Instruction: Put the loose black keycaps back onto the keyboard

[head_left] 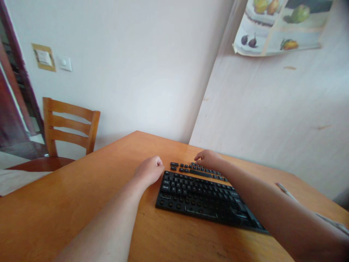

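A black keyboard (pixel 196 196) lies on the wooden table in front of me. Its near rows are stripped of keycaps, showing bare sockets, while the far rows still carry theirs. Behind it, loose black keycaps (pixel 174 164) are laid out in rows, with a long spacebar keycap (pixel 200 173) among them. My left hand (pixel 149 170) rests curled into a fist on the table, beside the keyboard's far left corner. Over the back row of loose keycaps, my right hand (pixel 208 158) has its fingers bent together at a small keycap. My right forearm hides the keyboard's right part.
The wooden table (pixel 89 196) runs back to the wall. A thin light-coloured stick-like object (pixel 286 191) lies at the right, partly behind my forearm. A wooden chair (pixel 71 125) stands beyond the table's left edge. A sheet of fruit paintings (pixel 278 29) hangs above.
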Tool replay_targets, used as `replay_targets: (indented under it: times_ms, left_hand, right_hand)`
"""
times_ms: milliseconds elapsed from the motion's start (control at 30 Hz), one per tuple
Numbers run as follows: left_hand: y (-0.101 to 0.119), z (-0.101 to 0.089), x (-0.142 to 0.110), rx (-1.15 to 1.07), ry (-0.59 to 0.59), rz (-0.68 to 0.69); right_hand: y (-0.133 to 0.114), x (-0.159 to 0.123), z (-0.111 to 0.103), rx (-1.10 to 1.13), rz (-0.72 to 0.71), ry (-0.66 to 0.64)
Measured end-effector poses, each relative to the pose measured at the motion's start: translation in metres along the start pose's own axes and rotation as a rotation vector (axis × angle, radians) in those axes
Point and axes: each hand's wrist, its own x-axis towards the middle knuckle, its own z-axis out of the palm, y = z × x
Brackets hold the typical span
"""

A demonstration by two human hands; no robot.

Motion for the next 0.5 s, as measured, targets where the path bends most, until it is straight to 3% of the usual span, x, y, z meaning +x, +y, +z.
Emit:
replay_targets:
  times_ms: [500]
  left_hand:
    - [0.001,-0.001,-0.001,0.001,-0.002,-0.018]
  right_hand:
    - [0.001,0.023,0.012,-0.005,-0.051,-0.063]
